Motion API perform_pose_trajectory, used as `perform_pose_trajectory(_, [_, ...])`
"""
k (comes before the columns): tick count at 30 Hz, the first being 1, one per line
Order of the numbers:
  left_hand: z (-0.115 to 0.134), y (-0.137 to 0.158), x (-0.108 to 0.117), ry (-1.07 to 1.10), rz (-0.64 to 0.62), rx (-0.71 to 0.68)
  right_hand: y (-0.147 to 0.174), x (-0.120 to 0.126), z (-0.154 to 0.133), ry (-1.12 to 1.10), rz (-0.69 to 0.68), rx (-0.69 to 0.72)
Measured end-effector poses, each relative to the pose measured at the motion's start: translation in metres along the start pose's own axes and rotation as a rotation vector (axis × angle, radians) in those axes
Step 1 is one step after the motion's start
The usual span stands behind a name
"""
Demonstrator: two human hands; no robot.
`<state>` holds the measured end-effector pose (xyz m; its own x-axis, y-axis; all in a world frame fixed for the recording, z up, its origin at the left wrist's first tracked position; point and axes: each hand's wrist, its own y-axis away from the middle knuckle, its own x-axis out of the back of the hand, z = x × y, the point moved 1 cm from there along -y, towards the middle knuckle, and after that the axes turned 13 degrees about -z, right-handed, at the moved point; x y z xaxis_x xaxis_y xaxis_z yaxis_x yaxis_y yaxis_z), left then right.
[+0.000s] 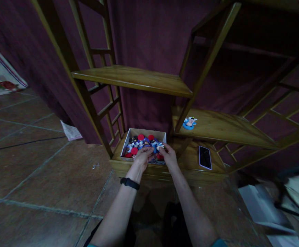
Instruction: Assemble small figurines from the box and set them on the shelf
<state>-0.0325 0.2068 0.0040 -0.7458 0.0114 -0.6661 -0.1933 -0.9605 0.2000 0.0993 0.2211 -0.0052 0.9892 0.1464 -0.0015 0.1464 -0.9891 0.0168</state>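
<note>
Over the front of a white cardboard box (pixel 125 145) are both of my hands. Between them is a small figurine (pixel 160 145) with a white body and a blue base. The fingers of my right hand (pixel 169 155) are closed on its right side. My left hand (pixel 143 157), with a black band on the wrist, has its fingers bent together at the blue base; its fingertips are partly hidden. Several small figurines (pixel 146 142) with red, blue and black parts fill the box, some covered by my hands.
The box stands on the low shelf of a wooden rack (pixel 131 78). A similar figurine (pixel 190 122) with a blue base stands on the shelf to the right. A phone (pixel 205 157) lies below it. White boxes (pixel 264 206) are on the tiled floor at right.
</note>
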Motion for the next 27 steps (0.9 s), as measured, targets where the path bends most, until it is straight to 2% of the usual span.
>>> perform_pose_trajectory(5, [0.001,0.002,-0.002,-0.006,0.027,0.006,-0.002,0.004,0.005,0.191,0.028,0.116])
perform_pose_trajectory(10, [0.0,0.001,-0.002,-0.019,0.066,0.001,-0.001,0.005,0.004,0.31,0.025,0.162])
perform_pose_trajectory(21, [-0.007,0.004,-0.006,-0.05,0.067,-0.035,0.001,0.007,0.0,0.444,0.018,0.179])
perform_pose_trajectory(27, [-0.018,0.004,-0.007,-0.077,0.14,-0.059,0.002,0.009,0.006,0.483,-0.018,0.169])
